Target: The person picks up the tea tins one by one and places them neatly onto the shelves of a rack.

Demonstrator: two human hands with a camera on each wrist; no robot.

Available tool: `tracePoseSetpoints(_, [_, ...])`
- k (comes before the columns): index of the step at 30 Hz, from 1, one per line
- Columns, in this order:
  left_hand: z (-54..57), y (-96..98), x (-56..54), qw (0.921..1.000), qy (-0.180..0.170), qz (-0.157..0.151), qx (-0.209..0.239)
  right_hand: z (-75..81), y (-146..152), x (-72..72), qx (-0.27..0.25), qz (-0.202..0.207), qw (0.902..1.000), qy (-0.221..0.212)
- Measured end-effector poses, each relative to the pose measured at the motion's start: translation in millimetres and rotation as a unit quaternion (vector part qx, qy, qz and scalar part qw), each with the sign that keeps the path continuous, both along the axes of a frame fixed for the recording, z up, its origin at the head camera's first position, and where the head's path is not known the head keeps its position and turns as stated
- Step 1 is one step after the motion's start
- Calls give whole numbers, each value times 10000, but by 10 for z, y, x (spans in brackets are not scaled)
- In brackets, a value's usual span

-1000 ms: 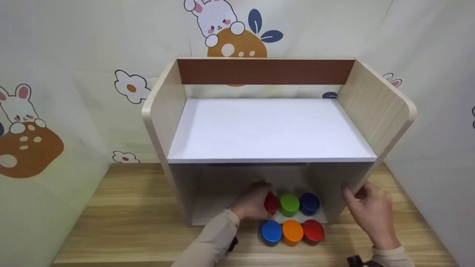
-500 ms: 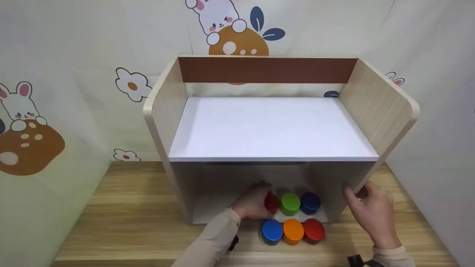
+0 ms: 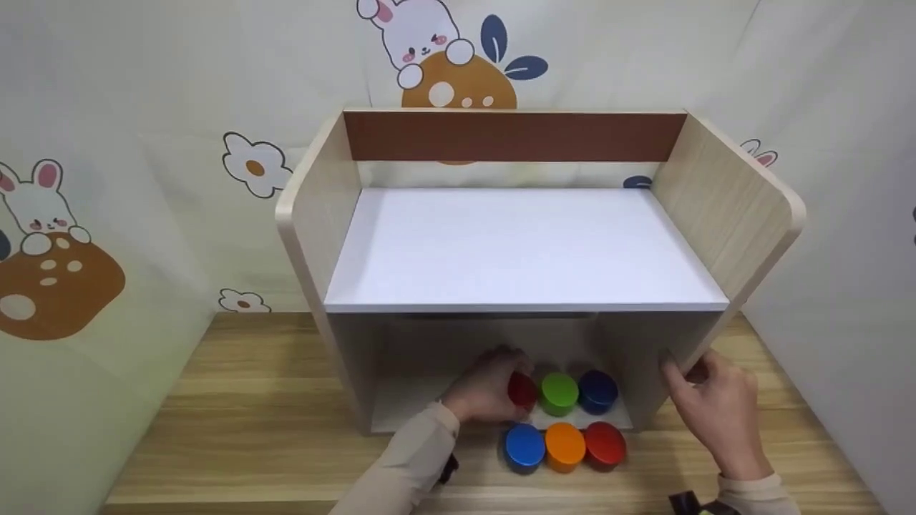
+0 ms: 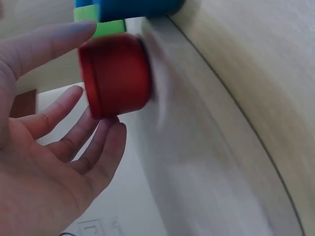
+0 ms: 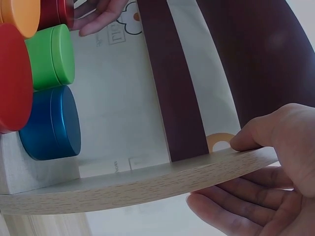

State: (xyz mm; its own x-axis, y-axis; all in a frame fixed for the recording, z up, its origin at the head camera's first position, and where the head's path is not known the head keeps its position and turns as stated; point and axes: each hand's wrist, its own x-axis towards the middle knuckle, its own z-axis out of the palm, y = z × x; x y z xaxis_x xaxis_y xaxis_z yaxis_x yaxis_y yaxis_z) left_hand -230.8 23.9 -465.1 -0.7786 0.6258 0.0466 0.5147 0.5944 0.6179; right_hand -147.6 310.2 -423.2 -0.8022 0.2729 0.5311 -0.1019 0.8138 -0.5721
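Note:
In the lower compartment of a small wooden shelf unit, my left hand (image 3: 481,390) holds a round red tin (image 3: 522,391), thumb on one side and fingers on the other. The left wrist view shows that red tin (image 4: 118,73) upright, with the thumb at its lid side. To its right stand a green tin (image 3: 559,393) and a dark blue tin (image 3: 597,392). My right hand (image 3: 718,411) grips the front edge of the unit's right side panel (image 5: 142,191), thumb inside and fingers outside.
A blue tin (image 3: 524,447), an orange tin (image 3: 564,447) and another red tin (image 3: 605,445) stand in a row on the wooden table (image 3: 236,443), in front of the compartment. Above is the white upper shelf (image 3: 526,247). Printed fabric (image 3: 172,86) hangs behind and at the sides.
The left hand and its red tin have shifted very slightly left, widening the gap to the green tin. The right hand keeps its grip on the panel.

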Motion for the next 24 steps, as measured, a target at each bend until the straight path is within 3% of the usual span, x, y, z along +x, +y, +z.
tracePoseSetpoints(7, [114, -110, 144, 9996, 234, 13, 144, 16, -11, -2, 23, 1, 10000, 19])
tracePoseSetpoints(11, [133, -174, 256, 9997, 156, -31, 194, 17, -9, -2, -19, 16, 10000, -15])
tracePoseSetpoints(24, [-13, -234, 606, 9999, -107, -43, -57, 11, -4, 1, 0, 61, 10000, -52])
